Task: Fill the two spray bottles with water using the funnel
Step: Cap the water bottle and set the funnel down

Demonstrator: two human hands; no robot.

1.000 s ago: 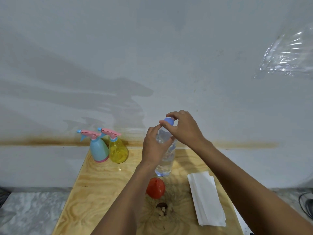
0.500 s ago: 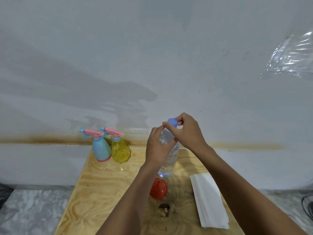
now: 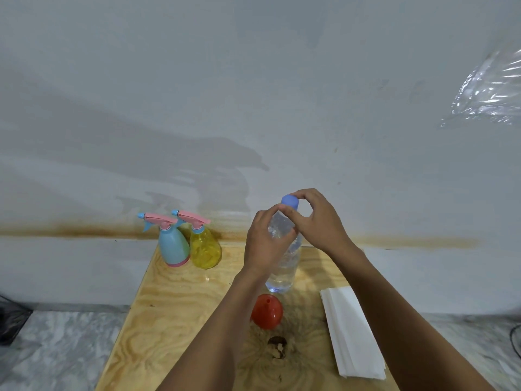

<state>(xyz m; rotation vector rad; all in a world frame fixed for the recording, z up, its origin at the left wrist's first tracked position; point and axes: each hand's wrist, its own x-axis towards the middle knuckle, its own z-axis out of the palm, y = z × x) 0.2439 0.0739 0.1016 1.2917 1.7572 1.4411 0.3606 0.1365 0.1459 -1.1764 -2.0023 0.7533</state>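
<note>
R hand (image 3: 318,221) re-gripped cap (image 3: 290,201); L hand (image 3: 265,244) holds btl (image 3: 282,275).

On the bench (image 3: 180,306), the water bottle (image 3: 282,272) stands in the left hand (image 3: 263,246), its cap (image 3: 290,201) pinched by the right hand (image 3: 321,224). Well left of the left hand stand the nearer spray bottle (image 3: 204,249) and, touching it, the farther spray bottle (image 3: 173,246). The funnel (image 3: 266,311) lies before both hands, with the paper stack (image 3: 352,331) to its right.

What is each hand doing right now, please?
Left hand: closed round the water bottle.
Right hand: pinching the blue cap.
</note>
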